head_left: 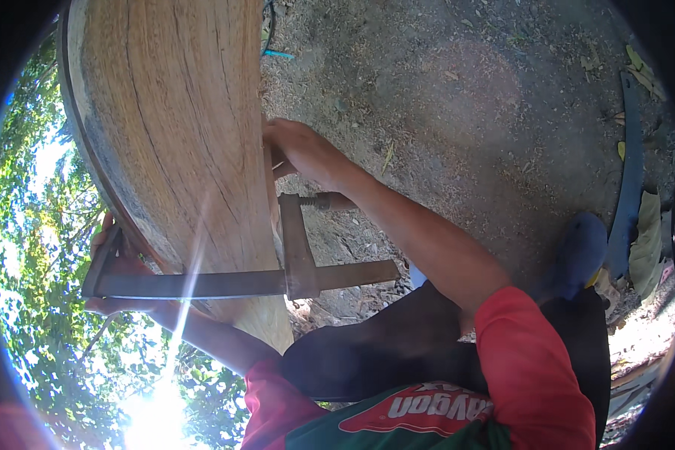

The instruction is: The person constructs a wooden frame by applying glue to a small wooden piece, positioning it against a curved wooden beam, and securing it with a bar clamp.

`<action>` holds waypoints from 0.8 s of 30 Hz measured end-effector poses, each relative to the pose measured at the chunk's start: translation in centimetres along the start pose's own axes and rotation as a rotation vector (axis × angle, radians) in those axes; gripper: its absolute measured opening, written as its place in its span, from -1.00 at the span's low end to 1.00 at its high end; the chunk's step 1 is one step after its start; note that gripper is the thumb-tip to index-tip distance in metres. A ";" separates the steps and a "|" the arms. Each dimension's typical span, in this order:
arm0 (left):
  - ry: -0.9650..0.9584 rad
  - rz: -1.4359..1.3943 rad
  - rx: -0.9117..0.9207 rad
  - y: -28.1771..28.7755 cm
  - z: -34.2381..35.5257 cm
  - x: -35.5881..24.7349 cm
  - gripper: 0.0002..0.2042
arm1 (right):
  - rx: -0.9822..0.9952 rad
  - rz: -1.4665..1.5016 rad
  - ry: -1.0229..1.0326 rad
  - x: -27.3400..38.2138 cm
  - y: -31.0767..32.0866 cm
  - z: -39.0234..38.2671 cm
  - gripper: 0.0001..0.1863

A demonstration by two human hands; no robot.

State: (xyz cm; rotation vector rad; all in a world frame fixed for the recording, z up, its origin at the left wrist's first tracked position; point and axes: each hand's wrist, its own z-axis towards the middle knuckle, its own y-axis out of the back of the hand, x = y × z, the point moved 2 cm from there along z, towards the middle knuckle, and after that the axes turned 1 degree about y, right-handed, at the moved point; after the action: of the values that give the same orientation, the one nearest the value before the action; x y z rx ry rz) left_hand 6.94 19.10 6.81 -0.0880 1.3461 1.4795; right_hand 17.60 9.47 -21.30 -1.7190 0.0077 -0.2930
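1. Here we are, and the big wooden slab (180,112) is filling the left and centre of the view, dark cracks running along its grain, its far part passing out of sight at the top
2. Across its near part the metal bar clamp (202,285) is stretching, its fixed end sitting over at the curved left edge, its sliding arm (296,247) standing at the straight right edge, the tail of the bar poking out beyond
3. The screw handle (337,201) is pointing away from the slab, and whether the screw is pressing on wood I cannot tell
4. The left hand (133,265) is grasping the clamp's fixed end, fingers wrapping around it
5. The right hand (300,146) is meeting the straight edge, farther along than the screw, its fingertips hiding, so I cannot tell whether it is gripping or only pressing
6. The step in hand is looking like fitting the clamp across the slab; the next move is probably calling for a steady left end and a free hand for the screw handle
7. Farther out, a greyish shoe (581,251) is resting on the ground (457,112), a long blue-grey strip (627,172) is lying beside a dry leaf (645,244), and sunlight is flaring through the foliage (30,247)
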 end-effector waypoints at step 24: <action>0.002 -0.036 0.032 0.5 0.1 -0.9 0.01 | 0.170 -0.131 0.024 0.8 -0.7 -2.8 -0.54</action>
State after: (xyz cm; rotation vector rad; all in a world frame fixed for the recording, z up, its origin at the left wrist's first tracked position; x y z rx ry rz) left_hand 6.95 18.71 7.78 -0.0929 1.3625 1.4272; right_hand 17.73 6.70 -20.04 -1.5493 -0.1097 -0.4000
